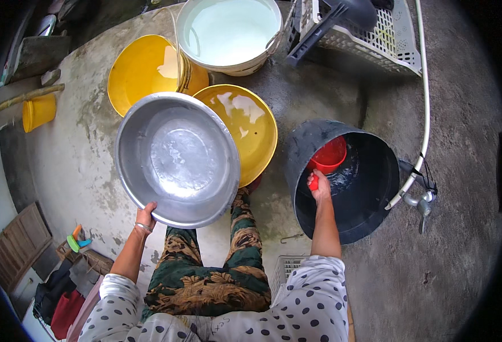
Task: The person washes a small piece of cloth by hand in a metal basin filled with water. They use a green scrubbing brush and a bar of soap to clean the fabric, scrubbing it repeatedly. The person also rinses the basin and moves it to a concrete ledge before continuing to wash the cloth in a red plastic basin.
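My left hand (146,215) grips the near rim of a large round metal basin (177,154), its wet inside facing up. Behind the basin, partly covered by it, sits a yellow basin (250,126) with a shiny wet surface. My right hand (319,183) is closed around the handle of a red dipper (329,155), inside a big dark bucket (370,211). Water glints in the bucket just beside the dipper.
A yellow bucket (134,71) and a white bucket of water (231,34) stand at the back. A white plastic crate (396,48) is at the back right. A white hose (426,102) runs down to a tap (425,204) beside the dark bucket. A small yellow bucket (39,113) is far left.
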{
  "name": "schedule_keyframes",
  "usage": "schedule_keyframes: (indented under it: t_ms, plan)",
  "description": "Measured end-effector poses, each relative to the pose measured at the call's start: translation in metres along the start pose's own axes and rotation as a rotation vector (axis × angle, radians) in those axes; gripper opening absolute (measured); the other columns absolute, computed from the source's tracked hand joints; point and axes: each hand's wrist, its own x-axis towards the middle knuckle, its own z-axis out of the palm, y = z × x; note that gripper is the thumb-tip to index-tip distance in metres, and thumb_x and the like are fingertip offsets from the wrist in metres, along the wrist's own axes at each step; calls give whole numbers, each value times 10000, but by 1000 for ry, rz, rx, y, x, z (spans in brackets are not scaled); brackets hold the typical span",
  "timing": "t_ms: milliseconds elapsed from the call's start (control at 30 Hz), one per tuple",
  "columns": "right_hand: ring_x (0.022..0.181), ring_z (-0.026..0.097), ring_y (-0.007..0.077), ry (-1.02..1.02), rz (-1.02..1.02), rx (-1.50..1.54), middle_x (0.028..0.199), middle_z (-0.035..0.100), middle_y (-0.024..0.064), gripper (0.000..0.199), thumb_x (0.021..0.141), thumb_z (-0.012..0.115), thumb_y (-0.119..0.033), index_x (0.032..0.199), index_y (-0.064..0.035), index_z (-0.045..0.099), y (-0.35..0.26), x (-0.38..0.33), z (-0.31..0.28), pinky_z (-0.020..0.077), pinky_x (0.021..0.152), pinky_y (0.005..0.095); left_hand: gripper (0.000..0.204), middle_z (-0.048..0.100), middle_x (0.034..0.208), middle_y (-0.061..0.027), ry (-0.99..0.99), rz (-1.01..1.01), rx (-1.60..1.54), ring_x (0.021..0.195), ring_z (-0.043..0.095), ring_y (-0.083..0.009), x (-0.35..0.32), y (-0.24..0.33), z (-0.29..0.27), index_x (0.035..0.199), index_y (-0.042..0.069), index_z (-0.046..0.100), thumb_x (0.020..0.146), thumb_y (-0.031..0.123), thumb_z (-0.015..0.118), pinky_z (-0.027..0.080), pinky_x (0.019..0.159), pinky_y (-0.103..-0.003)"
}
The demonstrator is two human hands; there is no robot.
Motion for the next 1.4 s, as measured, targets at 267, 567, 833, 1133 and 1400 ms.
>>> schedule_keyframes:
  t_ms: [267,567,833,1133,1400]
  plan:
    - [504,448,116,-171,-90,97,716,497,68,188,806,497,-51,986,-49,444,5,-141,-7,384,415,222,303,555,884,-113,-3,-11,-29,810,563,-241,1,1,-5,1015,-48,462,738,41,549,489,753,-367]
    - [475,463,104,-124,-346,-228,733,501,54,483,783,502,-13,1240,-43,349,30,-324,40,394,380,237,299,564,858,-128,-35,29,-60,761,571,-242,5,-10,-12,996,-79,478,731,36,553,496,709,-358]
    - [489,480,102,-199,-409,-396,752,510,59,519,763,508,46,1253,-17,349,64,-384,104,408,395,237,247,591,770,-116,-11,28,7,626,585,-215,22,-22,-25,907,-55,534,718,94,587,471,491,-317]
    - [487,464,67,-211,-503,-639,734,502,24,626,742,524,50,1315,-32,287,97,-364,178,390,397,206,196,567,626,-77,75,12,132,439,504,-150,-16,13,-4,784,-62,557,701,111,600,367,360,-278]
    - [718,549,142,-70,-1010,-1029,903,558,87,599,718,537,34,1284,1,342,110,-331,187,464,635,261,288,593,798,-141,37,94,-22,654,579,-221,14,-21,-17,919,-100,525,711,90,583,471,559,-325]
